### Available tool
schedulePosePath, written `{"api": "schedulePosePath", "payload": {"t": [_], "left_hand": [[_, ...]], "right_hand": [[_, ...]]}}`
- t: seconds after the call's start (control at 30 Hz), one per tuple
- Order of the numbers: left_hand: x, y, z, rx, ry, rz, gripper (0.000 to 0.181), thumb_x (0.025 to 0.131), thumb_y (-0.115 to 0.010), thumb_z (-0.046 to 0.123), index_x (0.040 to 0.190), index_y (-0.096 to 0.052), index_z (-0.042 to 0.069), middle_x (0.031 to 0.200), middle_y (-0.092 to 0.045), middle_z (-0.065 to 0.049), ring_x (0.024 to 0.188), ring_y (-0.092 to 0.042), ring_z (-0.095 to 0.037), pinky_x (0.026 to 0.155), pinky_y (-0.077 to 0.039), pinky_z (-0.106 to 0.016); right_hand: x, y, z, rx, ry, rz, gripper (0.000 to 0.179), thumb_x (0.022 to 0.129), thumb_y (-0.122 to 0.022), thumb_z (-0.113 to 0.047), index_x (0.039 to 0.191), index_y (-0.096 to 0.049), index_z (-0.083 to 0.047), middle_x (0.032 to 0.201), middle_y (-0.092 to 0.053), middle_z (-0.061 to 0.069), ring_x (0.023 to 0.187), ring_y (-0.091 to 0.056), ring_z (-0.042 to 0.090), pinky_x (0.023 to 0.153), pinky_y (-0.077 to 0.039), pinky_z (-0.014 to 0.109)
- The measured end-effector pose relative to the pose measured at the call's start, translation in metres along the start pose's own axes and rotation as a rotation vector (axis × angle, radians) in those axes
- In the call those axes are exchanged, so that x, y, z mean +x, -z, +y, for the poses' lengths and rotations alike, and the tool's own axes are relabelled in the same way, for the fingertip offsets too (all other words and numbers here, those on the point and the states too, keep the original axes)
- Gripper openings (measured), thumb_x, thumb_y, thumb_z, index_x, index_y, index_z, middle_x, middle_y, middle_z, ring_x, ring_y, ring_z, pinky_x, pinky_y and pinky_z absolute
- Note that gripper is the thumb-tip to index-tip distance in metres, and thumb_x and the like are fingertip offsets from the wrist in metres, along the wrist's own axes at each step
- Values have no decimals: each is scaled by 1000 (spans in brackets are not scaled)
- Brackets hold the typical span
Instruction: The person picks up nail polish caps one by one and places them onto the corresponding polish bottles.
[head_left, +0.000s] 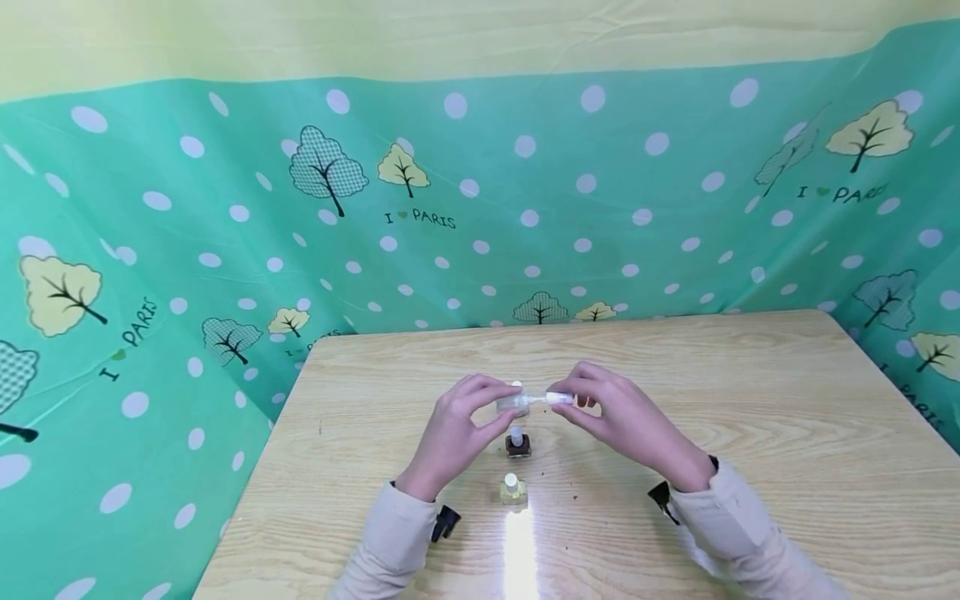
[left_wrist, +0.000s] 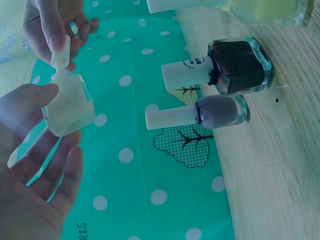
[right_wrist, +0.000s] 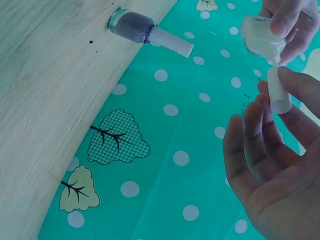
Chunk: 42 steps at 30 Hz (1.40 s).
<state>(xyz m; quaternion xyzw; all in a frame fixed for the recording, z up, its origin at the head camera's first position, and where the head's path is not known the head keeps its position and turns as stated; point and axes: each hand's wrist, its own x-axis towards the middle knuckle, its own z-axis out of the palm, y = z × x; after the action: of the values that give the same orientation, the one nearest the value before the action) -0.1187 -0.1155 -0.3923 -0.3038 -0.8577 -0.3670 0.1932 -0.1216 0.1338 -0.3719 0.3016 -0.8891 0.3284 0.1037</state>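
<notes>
My left hand holds a clear glass nail polish bottle with whitish polish, tipped on its side above the table. The thumb and fingers pinch its body. My right hand pinches the white cap between thumb and fingers, in line with the bottle's neck. A narrow whitish stretch shows between cap and bottle; whether it is neck or brush I cannot tell. Below the hands, a dark nail polish bottle and a yellowish one stand upright. A greyish-purple bottle stands beyond them, mostly hidden in the head view.
The bottles stand in a rough row on the light wooden table. Small dark specks dot the wood near them. A green dotted cloth with printed trees hangs behind and beside the table. Black fittings sit at both wrists.
</notes>
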Motion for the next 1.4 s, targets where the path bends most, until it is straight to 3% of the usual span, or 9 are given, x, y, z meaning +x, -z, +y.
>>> {"api": "schedulePosePath", "payload": {"t": [0.47,0.63,0.93,1.2,1.4], "left_hand": [[2,-5,5,6,-31,-34,27,87,-77,18,113,-74,14,106,-70,3,101,-63,-11,89,-56,-26],[3,-7,5,19,-67,-24,25,88,-75,20,113,-74,14,106,-70,2,101,-63,-13,88,-56,-26],[3,-10,7,41,-75,-21,24,89,-74,20,112,-73,13,106,-70,2,100,-63,-13,87,-56,-25],[3,-12,11,60,-78,-23,25,88,-74,22,111,-73,12,104,-70,2,98,-64,-11,85,-56,-23],[3,-15,14,63,-92,-28,26,88,-74,22,112,-73,12,105,-70,2,98,-64,-12,86,-56,-22]], "right_hand": [[2,-6,-2,-5,30,-27,17,92,-72,-24,107,-75,-17,88,-58,-14,72,-50,2,60,-49,20],[2,-7,-2,5,36,-34,17,92,-72,-23,108,-75,-19,87,-57,-15,71,-49,2,58,-46,18],[3,-6,-1,4,20,-64,18,93,-69,-25,109,-75,-18,86,-55,-15,69,-47,1,58,-46,18],[4,-5,2,17,-10,-126,15,98,-62,-31,95,-73,-21,82,-57,-16,67,-48,1,61,-46,20],[5,-8,5,56,-79,-165,32,105,-50,-33,78,-64,-22,71,-53,-14,59,-42,2,55,-41,21]]}}
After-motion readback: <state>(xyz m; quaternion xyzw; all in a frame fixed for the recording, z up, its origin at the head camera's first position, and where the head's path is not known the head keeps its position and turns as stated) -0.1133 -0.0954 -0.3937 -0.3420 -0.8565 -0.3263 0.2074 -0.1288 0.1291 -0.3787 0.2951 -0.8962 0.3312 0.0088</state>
